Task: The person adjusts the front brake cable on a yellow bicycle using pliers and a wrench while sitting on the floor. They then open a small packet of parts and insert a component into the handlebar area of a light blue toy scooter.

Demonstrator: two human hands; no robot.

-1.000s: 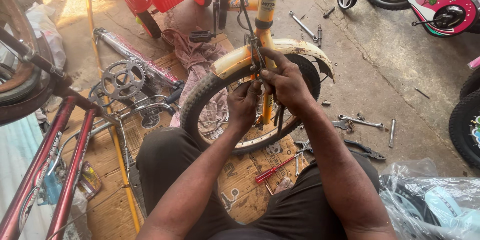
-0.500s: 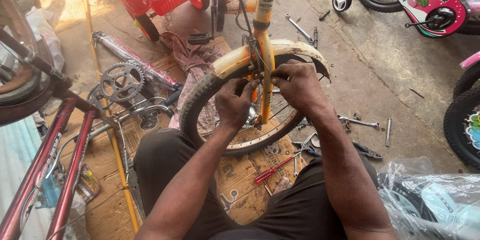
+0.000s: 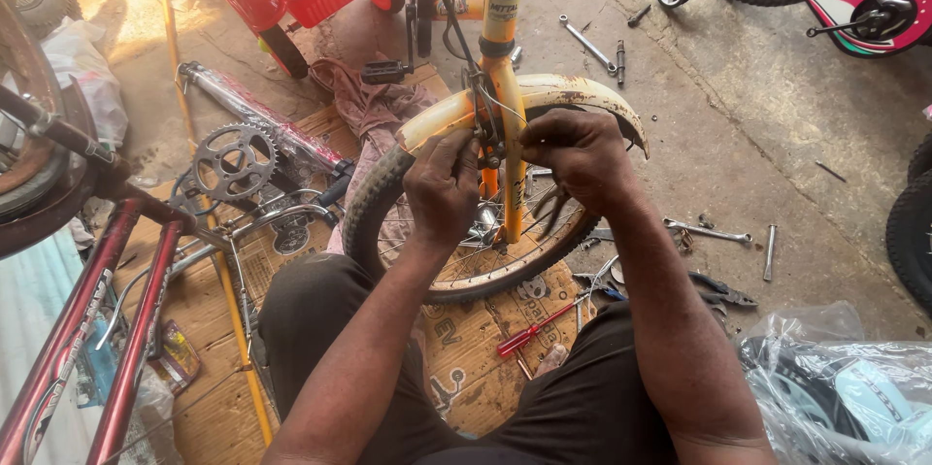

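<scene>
Yellow bicycle fork (image 3: 505,106) and the rusty cream mudguard (image 3: 573,98) over the front wheel (image 3: 456,261) stand upright near the middle of the cardboard sheet (image 3: 466,348) that covers the workshop floor, right in front of the seated person's knees. The left hand (image 3: 442,191) is pinched on the small fitting at the fork crown, fingers curled tight against the left side of the fork. The right hand (image 3: 581,156) is clenched on the same spot from the other side, knuckles up, just under the mudguard's arch; whether it holds a small tool or only the fitting cannot be told.

Compared with a second ago, both hands have slid a little higher on the fork and drawn closer together, so that they now almost meet at the brake mount, and the view has tipped nearer to the wheel. That suggests the work is concentrated on this one joint, with grip tightening rather than letting go.

A red-handled screwdriver (image 3: 534,331) lies on the cardboard's near edge by the right knee. Pliers (image 3: 723,292) and a spanner (image 3: 707,230) lie on bare concrete to the right. A chainring (image 3: 233,162) rests toward the cardboard's left edge, beside a maroon frame (image 3: 107,310).
</scene>
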